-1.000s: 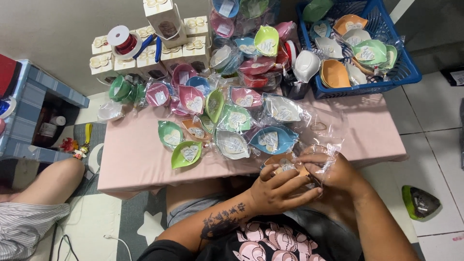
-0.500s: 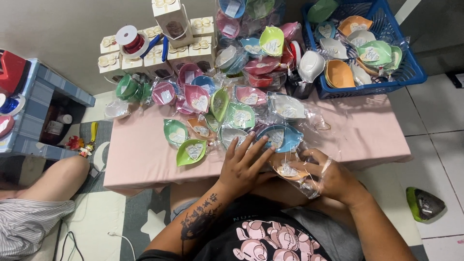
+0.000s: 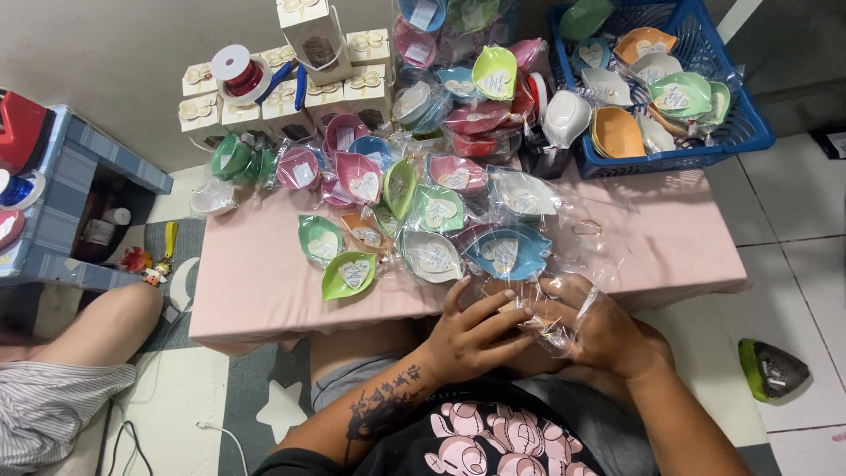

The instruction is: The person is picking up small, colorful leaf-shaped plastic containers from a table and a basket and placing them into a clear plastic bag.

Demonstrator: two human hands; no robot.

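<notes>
My left hand [image 3: 471, 333] and my right hand [image 3: 599, 328] are together just below the front edge of the pink table [image 3: 256, 286]. Between them they hold a small dish inside a clear plastic bag [image 3: 548, 319]; the dish itself is mostly hidden by my fingers and the crinkled plastic. Right above my hands lie a bagged blue leaf-shaped dish [image 3: 507, 251] and a bagged white one [image 3: 430, 256].
Several bagged coloured dishes are heaped across the table's middle and back. A blue basket [image 3: 674, 159] of unbagged dishes sits at the back right. White gift boxes [image 3: 313, 35] and a red ribbon spool [image 3: 238, 72] stand at the back left. Another person's leg [image 3: 92, 330] is at left.
My left hand has pulled back from the pile of dishes on the table to join my right hand on the bagged dish.
</notes>
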